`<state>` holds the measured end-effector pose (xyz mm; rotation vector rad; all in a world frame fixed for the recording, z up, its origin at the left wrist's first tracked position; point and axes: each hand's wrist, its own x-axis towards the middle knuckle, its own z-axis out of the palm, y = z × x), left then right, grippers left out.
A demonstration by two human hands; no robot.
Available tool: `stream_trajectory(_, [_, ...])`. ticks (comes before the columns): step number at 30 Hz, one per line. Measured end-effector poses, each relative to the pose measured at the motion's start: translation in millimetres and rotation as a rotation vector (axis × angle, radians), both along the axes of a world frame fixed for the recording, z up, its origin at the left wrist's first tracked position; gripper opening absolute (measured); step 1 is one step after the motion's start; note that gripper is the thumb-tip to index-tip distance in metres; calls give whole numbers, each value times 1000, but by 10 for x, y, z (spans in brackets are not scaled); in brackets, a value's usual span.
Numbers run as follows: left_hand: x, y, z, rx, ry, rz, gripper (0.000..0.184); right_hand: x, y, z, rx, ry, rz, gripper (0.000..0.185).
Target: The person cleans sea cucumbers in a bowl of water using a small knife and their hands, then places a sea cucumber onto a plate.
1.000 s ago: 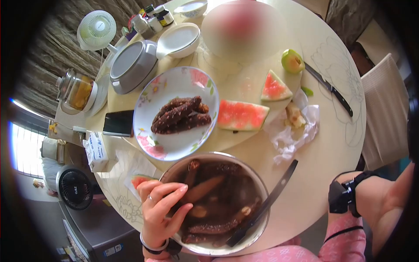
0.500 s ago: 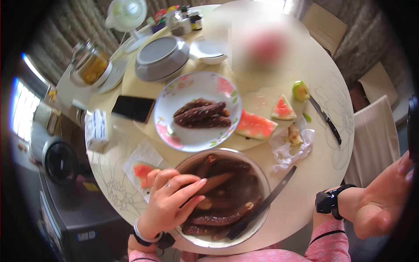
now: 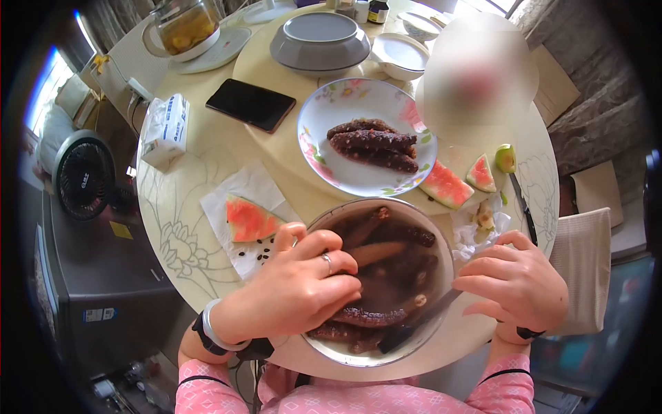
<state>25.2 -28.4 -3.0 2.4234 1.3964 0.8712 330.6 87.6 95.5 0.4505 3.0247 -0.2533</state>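
Observation:
A round pot of murky dark liquid sits at the table's near edge. Dark purple corn cobs and an orange-brown long piece lie in it. My left hand is over the pot's left side, fingers curled and their tips hidden. A black long-handled cooking utensil slants over the right rim, its lower end in the pot. My right hand has its fingers and thumb around the upper end of that handle. More dark corn cobs rest on a flowered plate beyond the pot.
Watermelon and seeds lie on a tissue at left. Farther right are watermelon pieces, crumpled tissue, a green fruit and a knife. A phone, tissue pack and upturned dish stand behind.
My right hand has come in from the far right to the utensil's handle, which has shifted. My left hand has curled its fingers more. The view has tilted down and turned left.

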Motion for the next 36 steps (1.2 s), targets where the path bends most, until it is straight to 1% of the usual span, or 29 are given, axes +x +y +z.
stream_trajectory(2, [1,-28,46,-64,-28,-126,15,-17,33,-52,-17,-59,21,43])
stream_trajectory(4, [-1,-56,65,-83,7,-194,25,-14,53,-130,-48,-74,2,37])
stream_trajectory(5, [10,-67,66,-93,29,-211,25,-1,69,-183,-50,-80,-1,37])
stream_trajectory(7, [41,-76,58,-103,49,-232,26,34,97,-271,-96,-55,56,28])
stream_trajectory(8, [58,-79,54,-94,95,-221,26,34,104,-277,-100,-56,52,28])
stream_trajectory(10, [82,-91,39,-90,143,-214,26,21,121,-295,-84,-34,79,22])
stream_trajectory(11, [91,-92,26,-91,150,-209,26,41,136,-286,-87,-33,77,22])
stream_trajectory(13, [104,-91,27,-94,159,-202,27,113,173,-228,-104,-6,46,29])
stream_trajectory(15, [115,-89,52,-101,145,-210,19,141,198,-162,-109,13,13,29])
stream_trajectory(17, [126,-87,40,-87,128,-199,18,149,219,-117,-114,38,-20,29])
stream_trajectory(19, [128,-79,26,-76,110,-191,17,156,228,-92,-90,131,-116,27])
stream_trajectory(20, [127,-72,18,-33,76,-157,18,157,222,-84,-93,136,-118,27])
stream_trajectory(22, [123,-50,5,9,44,-128,19,152,202,-77,21,182,-212,32])
stream_trajectory(24, [102,-31,-8,59,50,-45,22,151,198,-96,20,193,-222,34])
stream_trajectory(28, [73,-19,-9,1,109,-22,23,101,176,-154,-15,216,-200,39])
stream_trajectory(32, [60,-18,-3,-43,121,-35,24,66,185,-164,-28,152,-167,37])
stream_trajectory(34, [61,-19,-22,-34,99,-35,23,56,199,-227,50,173,-131,34])
stream_trajectory(36, [63,-14,-21,-39,78,-38,21,-18,189,-241,10,216,-124,33])
